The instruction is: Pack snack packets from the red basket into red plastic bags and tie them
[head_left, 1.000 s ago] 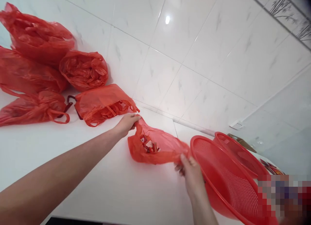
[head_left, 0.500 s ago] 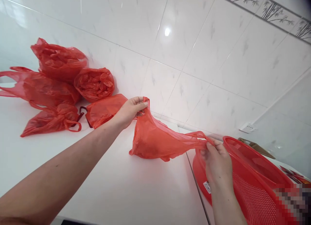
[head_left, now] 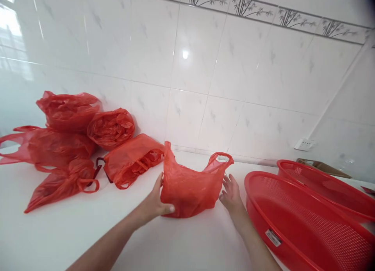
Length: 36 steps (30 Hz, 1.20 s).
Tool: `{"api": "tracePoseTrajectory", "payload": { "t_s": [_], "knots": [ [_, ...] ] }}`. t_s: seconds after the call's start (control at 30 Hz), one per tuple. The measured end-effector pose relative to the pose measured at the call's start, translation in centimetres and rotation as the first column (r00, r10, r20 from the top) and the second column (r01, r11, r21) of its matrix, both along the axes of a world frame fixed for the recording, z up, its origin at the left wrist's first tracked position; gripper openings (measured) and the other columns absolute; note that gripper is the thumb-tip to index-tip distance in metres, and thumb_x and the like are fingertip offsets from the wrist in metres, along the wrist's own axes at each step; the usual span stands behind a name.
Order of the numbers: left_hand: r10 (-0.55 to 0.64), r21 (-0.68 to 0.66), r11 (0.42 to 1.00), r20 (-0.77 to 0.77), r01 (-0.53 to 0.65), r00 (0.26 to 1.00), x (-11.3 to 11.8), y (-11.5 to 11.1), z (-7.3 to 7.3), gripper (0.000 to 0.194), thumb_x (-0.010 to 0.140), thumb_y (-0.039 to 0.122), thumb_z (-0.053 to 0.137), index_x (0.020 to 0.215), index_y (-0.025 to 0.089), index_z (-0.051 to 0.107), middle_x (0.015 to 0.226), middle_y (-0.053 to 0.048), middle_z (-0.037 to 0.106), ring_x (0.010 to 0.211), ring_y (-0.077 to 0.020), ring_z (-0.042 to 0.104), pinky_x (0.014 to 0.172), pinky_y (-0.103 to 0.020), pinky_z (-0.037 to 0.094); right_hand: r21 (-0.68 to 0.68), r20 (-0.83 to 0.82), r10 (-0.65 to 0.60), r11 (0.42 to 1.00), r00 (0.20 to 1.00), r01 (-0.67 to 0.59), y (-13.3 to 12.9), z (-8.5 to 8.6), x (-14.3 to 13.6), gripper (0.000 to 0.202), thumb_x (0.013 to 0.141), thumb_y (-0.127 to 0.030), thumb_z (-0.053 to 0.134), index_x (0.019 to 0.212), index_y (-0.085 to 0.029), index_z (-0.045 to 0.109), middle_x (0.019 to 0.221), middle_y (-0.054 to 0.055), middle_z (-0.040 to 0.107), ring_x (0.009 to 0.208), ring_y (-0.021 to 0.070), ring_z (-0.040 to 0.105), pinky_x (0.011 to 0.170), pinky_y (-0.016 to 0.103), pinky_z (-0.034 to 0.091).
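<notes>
A red plastic carrier bag (head_left: 191, 189) stands upright on the white tabletop, its two handles pointing up and something darker showing faintly in its lower part. My left hand (head_left: 155, 202) rests against the bag's left side, thumb in front and fingers spread along the edge, not closed round it. At the bag's right side, my right hand (head_left: 233, 197) is open with fingers apart, very close to the plastic; whether it touches is hard to tell. Another red bag (head_left: 133, 159) lies on its side to the left, its mouth bunched.
More red bags (head_left: 66, 146) are heaped at the left against the tiled wall (head_left: 146, 64), one knotted (head_left: 63, 181). A dark red hook-shaped item (head_left: 98, 169) lies among them. Two red mesh baskets (head_left: 265, 228) fill the right. Behind them are a brown box (head_left: 324, 167) and a wall socket (head_left: 304, 144).
Both hands have let go of the stretched handles and come down to the bag's sides. The bag now stands upright instead of being pulled sideways. The view has tilted up and levelled.
</notes>
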<state>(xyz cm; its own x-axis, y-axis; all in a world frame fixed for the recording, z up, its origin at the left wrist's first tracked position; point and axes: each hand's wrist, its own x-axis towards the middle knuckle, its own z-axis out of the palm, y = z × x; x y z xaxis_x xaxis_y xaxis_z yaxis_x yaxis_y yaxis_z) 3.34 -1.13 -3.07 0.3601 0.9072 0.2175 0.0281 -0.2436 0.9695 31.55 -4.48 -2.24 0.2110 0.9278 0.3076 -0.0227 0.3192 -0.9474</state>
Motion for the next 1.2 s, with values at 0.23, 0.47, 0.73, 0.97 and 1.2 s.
{"api": "tracePoseTrajectory", "payload": {
  "t_s": [0.23,0.47,0.73,0.97,1.2],
  "knots": [
    [0.295,-0.308,0.938,0.476,-0.157,0.829,6.1,2.6,0.7,0.078,0.059,0.032,0.082,0.127,0.019,0.045,0.116,-0.015,0.063,0.109,-0.0304,0.059,0.091,-0.039,0.048,-0.069,-0.292,0.185,0.975,0.938,-0.213,3.9,2.0,-3.4,0.063,0.064,-0.046,0.076,0.117,-0.022,0.054,0.109,0.010,0.066,0.095,0.0250,0.064,0.082,0.040,0.050],
    [0.176,-0.519,0.832,0.582,0.196,0.794,7.2,4.5,-1.9,0.020,0.069,0.025,0.074,0.083,0.014,0.065,0.083,-0.011,0.072,0.079,-0.0262,0.069,0.079,-0.038,0.054,-0.206,-0.488,0.286,0.880,0.824,-0.428,5.1,-3.1,-1.8,0.025,0.065,-0.036,0.075,0.079,-0.016,0.067,0.078,0.006,0.071,0.074,0.0236,0.067,0.077,0.038,0.049],
    [0.231,-0.514,0.839,0.630,0.176,0.741,7.9,7.1,-3.0,0.021,0.069,0.022,0.074,0.086,0.017,0.063,0.085,-0.007,0.072,0.081,-0.0236,0.069,0.081,-0.034,0.054,-0.118,-0.668,0.166,0.939,0.726,-0.324,6.1,-2.9,0.5,0.037,0.072,-0.044,0.065,0.098,-0.018,0.067,0.089,0.008,0.070,0.086,0.0255,0.065,0.076,0.040,0.049],
    [0.035,-0.419,0.843,0.668,0.338,0.743,7.4,6.5,-3.0,0.025,0.074,0.034,0.070,0.089,0.016,0.063,0.093,-0.010,0.071,0.091,-0.0258,0.067,0.084,-0.035,0.052,-0.073,-0.672,0.127,0.969,0.729,-0.236,5.5,-2.9,0.5,0.025,0.066,-0.038,0.073,0.067,-0.021,0.054,0.063,-0.004,0.052,0.062,0.0128,0.053,0.062,0.028,0.045],
    [0.112,-0.474,0.848,0.595,0.236,0.796,7.4,5.1,-3.0,0.030,0.070,0.030,0.074,0.094,0.017,0.063,0.090,-0.008,0.071,0.087,-0.0251,0.068,0.080,-0.033,0.053,-0.179,-0.490,0.205,0.928,0.847,-0.328,5.2,-2.3,-1.2,0.041,0.058,-0.057,0.071,0.073,-0.022,0.055,0.042,-0.012,0.023,0.041,0.0071,0.025,0.046,0.021,0.022]
  ]
}}
